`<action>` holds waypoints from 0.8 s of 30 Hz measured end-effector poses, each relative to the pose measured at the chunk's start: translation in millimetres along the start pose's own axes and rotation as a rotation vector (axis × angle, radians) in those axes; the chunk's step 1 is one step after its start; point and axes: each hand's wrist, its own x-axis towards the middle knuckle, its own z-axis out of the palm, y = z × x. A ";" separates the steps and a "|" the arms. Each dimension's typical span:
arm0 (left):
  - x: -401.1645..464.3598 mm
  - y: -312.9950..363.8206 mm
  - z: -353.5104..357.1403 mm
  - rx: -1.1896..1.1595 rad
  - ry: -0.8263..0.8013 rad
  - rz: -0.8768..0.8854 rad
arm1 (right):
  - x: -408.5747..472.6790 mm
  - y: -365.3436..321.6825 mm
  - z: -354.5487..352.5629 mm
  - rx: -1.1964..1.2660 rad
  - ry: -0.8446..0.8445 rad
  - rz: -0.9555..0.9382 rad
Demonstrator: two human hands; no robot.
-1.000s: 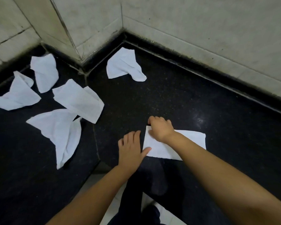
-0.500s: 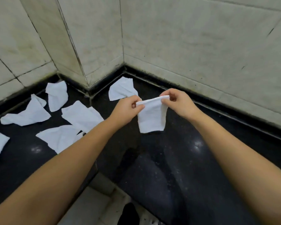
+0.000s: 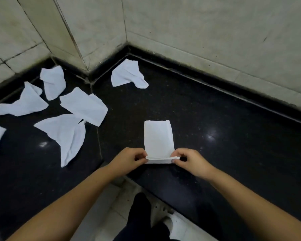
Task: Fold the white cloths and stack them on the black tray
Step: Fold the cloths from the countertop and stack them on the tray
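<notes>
Each hand, left hand (image 3: pixel 129 160) and right hand (image 3: pixel 189 161), pinches the folded cloth (image 3: pixel 158 138) (crumpled cloths (image 3: pixel 83 106) lie left).

My left hand (image 3: pixel 129 160) and right hand (image 3: pixel 189 161) extend forward, side by side, fingers curled, each pinching one near corner of the cloth (image 3: pixel 158 136).

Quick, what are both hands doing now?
Left hand: pinching the folded white cloth.
Right hand: pinching the same cloth.
</notes>
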 end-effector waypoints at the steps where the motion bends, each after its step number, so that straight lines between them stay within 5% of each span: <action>1: 3.2 -1.2 -1.5 -0.035 0.018 -0.013 | 5.8 -1.6 -2.6 0.006 0.027 -0.003; 7: 61.4 2.7 -31.3 -0.140 0.247 -0.183 | 73.7 -20.6 -27.1 0.071 0.252 0.084; 13: 111.6 -13.8 -30.4 -0.003 0.249 -0.358 | 129.1 -18.5 -23.8 0.012 0.300 0.273; 24: 120.1 -15.0 -10.4 0.098 0.440 -0.331 | 137.6 -10.4 -12.4 -0.053 0.453 0.304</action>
